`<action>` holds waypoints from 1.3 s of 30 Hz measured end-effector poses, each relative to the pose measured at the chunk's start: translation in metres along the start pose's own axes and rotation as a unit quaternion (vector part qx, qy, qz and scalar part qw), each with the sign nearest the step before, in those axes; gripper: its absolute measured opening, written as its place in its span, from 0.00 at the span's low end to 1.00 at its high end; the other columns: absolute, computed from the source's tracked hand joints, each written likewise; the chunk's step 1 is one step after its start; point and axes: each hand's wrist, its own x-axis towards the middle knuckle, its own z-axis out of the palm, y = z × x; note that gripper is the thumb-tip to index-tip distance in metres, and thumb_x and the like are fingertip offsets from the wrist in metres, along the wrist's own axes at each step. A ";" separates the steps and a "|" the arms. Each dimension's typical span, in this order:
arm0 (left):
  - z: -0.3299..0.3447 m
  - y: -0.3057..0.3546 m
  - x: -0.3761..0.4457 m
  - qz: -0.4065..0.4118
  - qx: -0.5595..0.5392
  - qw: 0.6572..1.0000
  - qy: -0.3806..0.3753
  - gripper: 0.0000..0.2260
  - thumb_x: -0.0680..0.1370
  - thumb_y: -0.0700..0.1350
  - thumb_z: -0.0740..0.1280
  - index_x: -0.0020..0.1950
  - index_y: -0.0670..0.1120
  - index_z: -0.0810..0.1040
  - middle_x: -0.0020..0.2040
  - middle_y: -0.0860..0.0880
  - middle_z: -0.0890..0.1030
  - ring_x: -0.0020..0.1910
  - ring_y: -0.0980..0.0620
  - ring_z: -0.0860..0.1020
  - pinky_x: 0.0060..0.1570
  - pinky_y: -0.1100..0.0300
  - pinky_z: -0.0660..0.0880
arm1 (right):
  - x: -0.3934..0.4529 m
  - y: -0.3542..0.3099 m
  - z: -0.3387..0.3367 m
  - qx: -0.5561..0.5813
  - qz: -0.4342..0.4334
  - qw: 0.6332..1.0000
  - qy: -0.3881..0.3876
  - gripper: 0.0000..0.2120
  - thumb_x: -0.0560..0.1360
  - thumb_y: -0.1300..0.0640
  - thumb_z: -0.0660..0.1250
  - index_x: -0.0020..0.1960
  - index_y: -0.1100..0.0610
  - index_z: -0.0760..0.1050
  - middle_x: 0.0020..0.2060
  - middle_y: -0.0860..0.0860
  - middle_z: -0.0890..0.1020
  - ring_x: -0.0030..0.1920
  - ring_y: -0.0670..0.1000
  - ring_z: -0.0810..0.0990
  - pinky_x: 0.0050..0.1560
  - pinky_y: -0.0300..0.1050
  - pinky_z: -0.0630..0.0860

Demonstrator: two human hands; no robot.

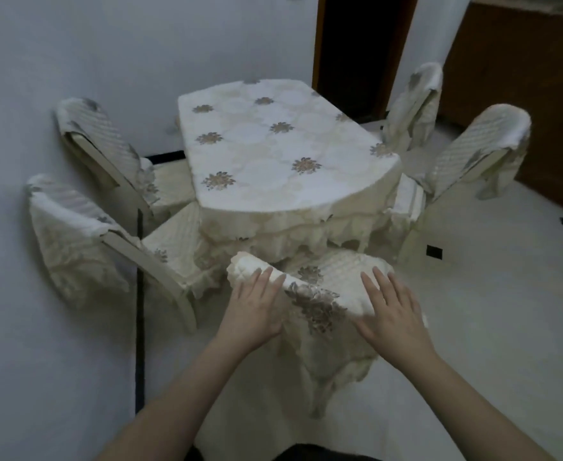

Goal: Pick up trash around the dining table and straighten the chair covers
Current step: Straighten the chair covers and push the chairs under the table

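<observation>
I stand at the near end of the dining table [273, 144], which wears a cream cloth with gold flower sprigs and a scalloped skirt. The nearest chair is pushed in against that end, its back toward me, and its chair cover [320, 304] drapes over the top rail and hangs down the back in loose, crumpled folds.

My left hand [255, 307] lies flat on the cover's left end, palm down, fingers close together and stretched forward over the padded rail, gripping nothing. My right hand [395, 314] lies flat on the right end the same way, fingers slightly fanned, resting on the fabric without pinching it. Between my hands sits the cover's grey-brown flower patch.

Left of the table, two more chairs lean against the wall side; the nearer cover [74, 234] has slid sideways and hangs off the frame, and the farther cover [100, 134] also sits askew. Right of the table stand two further chairs, one cover [483, 151] drooping at its corner and one cover [416, 101] beyond it bunched unevenly.

The floor [489, 327] to the right of the table is pale tile with small dark squares.
</observation>
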 end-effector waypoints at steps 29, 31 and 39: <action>0.006 -0.030 0.121 -0.011 0.158 0.950 -0.268 0.25 0.69 0.56 0.70 0.65 0.55 0.71 0.63 0.51 0.75 0.61 0.48 0.74 0.58 0.53 0.70 | 0.035 0.070 0.056 0.091 -0.066 0.981 -0.161 0.22 0.71 0.40 0.65 0.62 0.46 0.70 0.51 0.47 0.80 0.51 0.52 0.78 0.49 0.46 0.70; 0.008 -0.030 0.120 0.010 0.180 0.952 -0.248 0.23 0.70 0.55 0.69 0.64 0.54 0.73 0.61 0.51 0.76 0.60 0.48 0.75 0.57 0.53 0.70 | 0.035 0.067 0.054 0.088 -0.047 0.979 -0.180 0.22 0.71 0.41 0.66 0.62 0.46 0.70 0.52 0.47 0.80 0.51 0.52 0.79 0.49 0.46 0.71; 0.020 -0.041 0.116 0.071 0.150 0.972 -0.168 0.17 0.71 0.49 0.70 0.59 0.48 0.78 0.68 0.48 0.72 0.70 0.49 0.66 0.66 0.55 0.65 | 0.047 0.038 0.049 0.080 -0.033 0.978 -0.188 0.23 0.69 0.42 0.66 0.62 0.45 0.69 0.52 0.45 0.79 0.52 0.51 0.79 0.48 0.46 0.70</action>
